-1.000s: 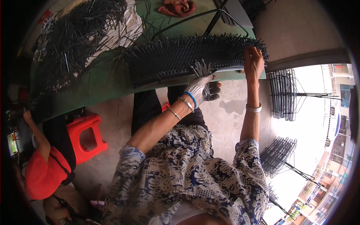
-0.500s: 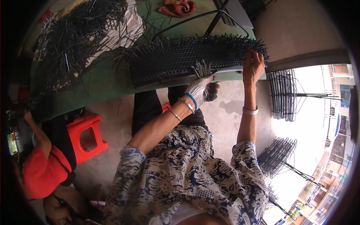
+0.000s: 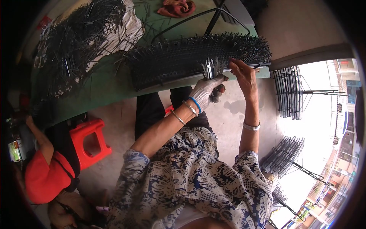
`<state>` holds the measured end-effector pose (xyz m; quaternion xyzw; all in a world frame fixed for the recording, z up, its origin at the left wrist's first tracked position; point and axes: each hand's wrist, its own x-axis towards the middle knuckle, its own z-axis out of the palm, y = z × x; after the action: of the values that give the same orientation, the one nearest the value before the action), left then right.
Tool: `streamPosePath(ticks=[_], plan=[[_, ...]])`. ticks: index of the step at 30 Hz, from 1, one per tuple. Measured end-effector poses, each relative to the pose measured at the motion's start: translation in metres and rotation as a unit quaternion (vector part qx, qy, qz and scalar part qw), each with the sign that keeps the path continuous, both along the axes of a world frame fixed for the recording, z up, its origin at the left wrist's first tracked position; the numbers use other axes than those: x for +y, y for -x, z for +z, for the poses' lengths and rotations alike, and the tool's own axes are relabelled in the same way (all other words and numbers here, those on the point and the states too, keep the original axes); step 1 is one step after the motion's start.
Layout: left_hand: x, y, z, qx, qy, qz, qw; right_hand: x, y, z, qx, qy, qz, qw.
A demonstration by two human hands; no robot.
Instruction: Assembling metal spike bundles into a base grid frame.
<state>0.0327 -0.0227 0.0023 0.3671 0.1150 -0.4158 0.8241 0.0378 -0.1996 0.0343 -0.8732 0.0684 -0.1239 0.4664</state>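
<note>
Black metal pins fill most of the perforated rack lying along the near edge of the green table. Our gloved left hand is clamped around a small bundle of pins, held upright just in front of the rack. Our bare right hand is beside it, fingers loosely curled at the rack's edge, holding nothing we can make out; it may be pinching a single pin. We judge we are mid-loading, feeding pins from bundle to holes. Next move likely calls for drawing one pin free and finding an empty hole. Loose pins heap at far left; a red stool stands below.
</note>
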Motion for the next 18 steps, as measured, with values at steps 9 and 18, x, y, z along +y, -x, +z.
streamPosePath(ticks=[9,18], plan=[[0.001,0.002,0.004,-0.02,-0.021,-0.037,0.999,-0.003,0.012,0.0,0.051,-0.262,0.043,0.963],[0.004,0.0,-0.009,0.012,-0.052,-0.001,0.999,-0.022,0.009,0.01,-0.194,0.041,-0.187,0.962]])
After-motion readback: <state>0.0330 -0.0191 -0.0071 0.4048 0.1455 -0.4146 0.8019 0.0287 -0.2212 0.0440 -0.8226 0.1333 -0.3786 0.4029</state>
